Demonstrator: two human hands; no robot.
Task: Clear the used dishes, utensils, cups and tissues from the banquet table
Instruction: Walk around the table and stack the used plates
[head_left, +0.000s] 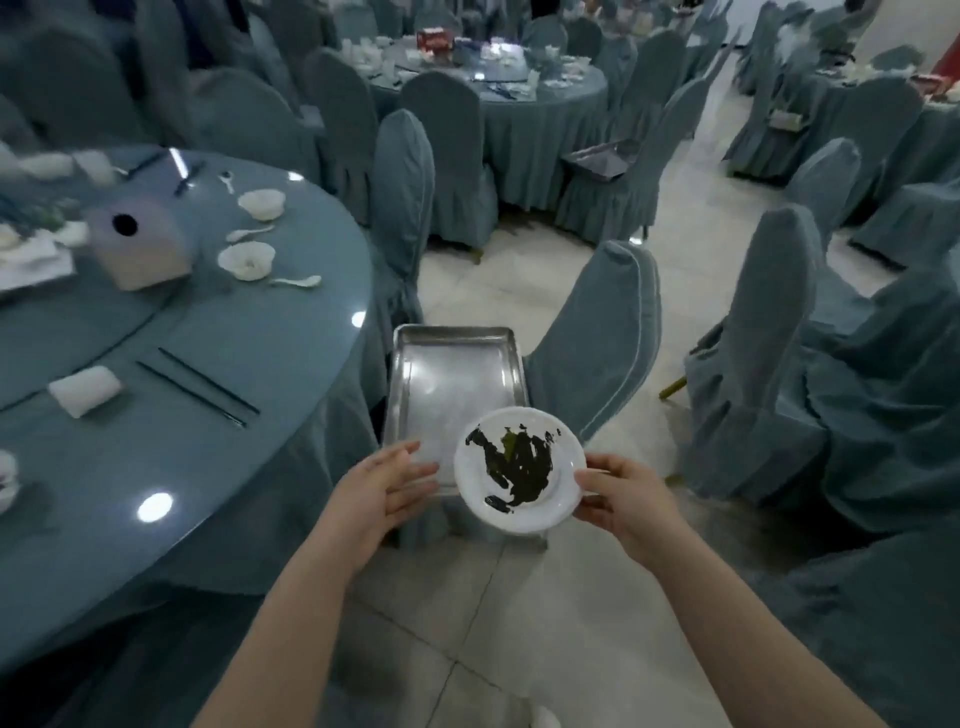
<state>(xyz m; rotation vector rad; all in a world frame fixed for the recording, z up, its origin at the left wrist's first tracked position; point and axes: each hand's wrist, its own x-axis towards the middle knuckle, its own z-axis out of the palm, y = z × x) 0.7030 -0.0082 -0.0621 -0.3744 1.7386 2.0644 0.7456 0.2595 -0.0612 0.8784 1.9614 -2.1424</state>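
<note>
Banquet table (208, 467) blurred, far items indistinct; right hand (631, 496) grips plate (519, 470).

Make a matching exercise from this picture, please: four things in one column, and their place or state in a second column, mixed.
Things:
1. white plate
2. metal tray
3. dark chopsticks
4. left hand

Place or state:
A. lying in parallel on the blue table, beside a folded white towel
B. open, fingers spread, at the tray's near edge
C. smeared with dark leftovers, held at its rim by the right hand
D. bare inside, set between the table and a covered chair

Pairs: 1-C, 2-D, 3-A, 4-B
</note>
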